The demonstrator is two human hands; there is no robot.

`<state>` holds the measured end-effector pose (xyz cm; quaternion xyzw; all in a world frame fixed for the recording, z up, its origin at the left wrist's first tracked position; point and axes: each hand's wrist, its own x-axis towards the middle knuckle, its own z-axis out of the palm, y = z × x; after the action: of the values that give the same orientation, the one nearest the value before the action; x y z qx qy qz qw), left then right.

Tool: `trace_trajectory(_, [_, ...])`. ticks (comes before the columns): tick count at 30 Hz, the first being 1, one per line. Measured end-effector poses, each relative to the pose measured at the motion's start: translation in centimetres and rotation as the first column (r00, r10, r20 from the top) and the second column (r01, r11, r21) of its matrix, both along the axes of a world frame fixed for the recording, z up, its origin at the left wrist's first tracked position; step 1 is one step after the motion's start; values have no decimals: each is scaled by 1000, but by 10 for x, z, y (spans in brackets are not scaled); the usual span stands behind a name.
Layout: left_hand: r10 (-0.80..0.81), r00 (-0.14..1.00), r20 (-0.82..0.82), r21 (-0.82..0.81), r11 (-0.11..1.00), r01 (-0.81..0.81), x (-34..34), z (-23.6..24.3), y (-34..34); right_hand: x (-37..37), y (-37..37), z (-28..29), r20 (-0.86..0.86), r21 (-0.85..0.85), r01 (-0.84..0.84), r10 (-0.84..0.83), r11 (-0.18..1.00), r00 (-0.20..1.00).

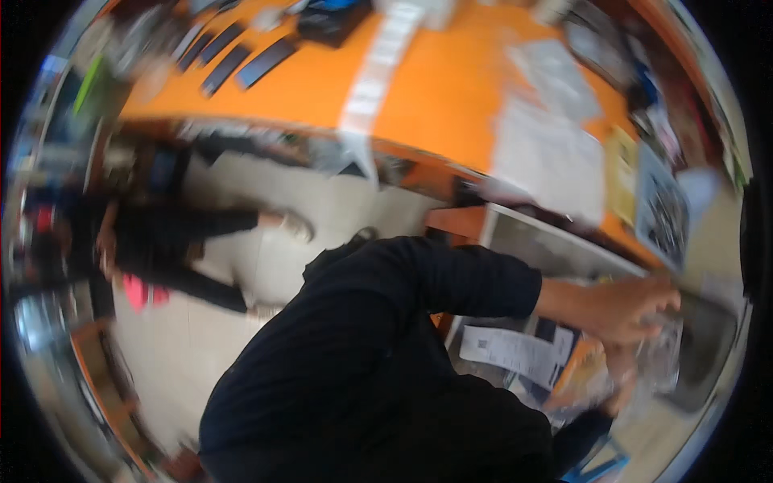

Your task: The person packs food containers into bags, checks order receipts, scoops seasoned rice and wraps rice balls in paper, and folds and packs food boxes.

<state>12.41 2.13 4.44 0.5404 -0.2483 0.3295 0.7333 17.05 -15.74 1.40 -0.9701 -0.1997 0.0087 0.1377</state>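
Both hands are close together over an open drawer [493, 229] at the right. My left hand [632, 310] reaches across from above with bent fingers, closed on the edge of a clear plastic bag [662, 358]. Just below it, my right hand [618, 366] is beside the same bag; blur and the left hand hide most of its fingers. Inside the drawer lie a white printed paper slip [515, 352] and an orange-yellow packet [581, 366] with a clear wrapping.
An orange table [451, 88] spans the top, bearing several dark phone-like slabs [267, 62], a long white paper strip [374, 84] and white sheets [551, 157]. A blue tray [662, 205] stands near the drawer. At the left another person's legs [189, 229] stretch across the floor.
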Motion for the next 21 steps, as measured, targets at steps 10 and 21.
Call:
trace_trajectory(10, [316, 749, -582, 246, 947, -208, -221, -189, 216, -55, 62, 17, 57, -219, 26, -14, 975, 998])
trace_trajectory(21, [414, 29, -910, 154, 402, -902, -479, -321, 388, -208, 358, -9, -456, -187, -506, 382, 842, 804])
